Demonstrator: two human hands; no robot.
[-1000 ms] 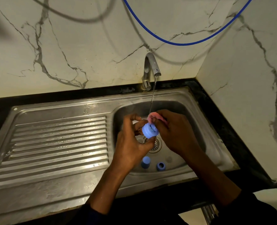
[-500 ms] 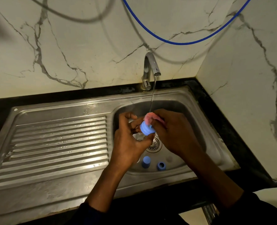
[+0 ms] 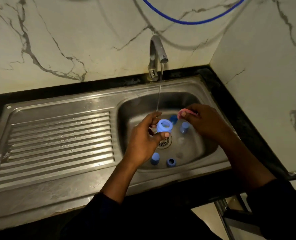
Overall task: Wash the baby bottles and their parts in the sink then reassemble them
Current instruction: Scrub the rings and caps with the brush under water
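1. My left hand pinches a light blue bottle ring between thumb and fingers, closed on its sides, its open hole facing up toward me. It hangs above the basin, just over the drain.
2. My right hand is closed around a pink sponge, held apart from the ring, over the right half of the basin.
3. A thin stream of water falls from the tap and lands on my left fingers just behind the ring.
4. Between my hands there is an open gap; through it I see two more blue parts on the basin floor, one rounded piece near the back and one cap-like piece just beside it.
5. Nearer to me, at the basin's front wall, sit a blue cap and a blue ring, side by side and apart from each other.
6. The steel sink has a ribbed draining board to my left, wide and bare.
7. A black counter edge frames the sink, with marble walls close behind and at right.
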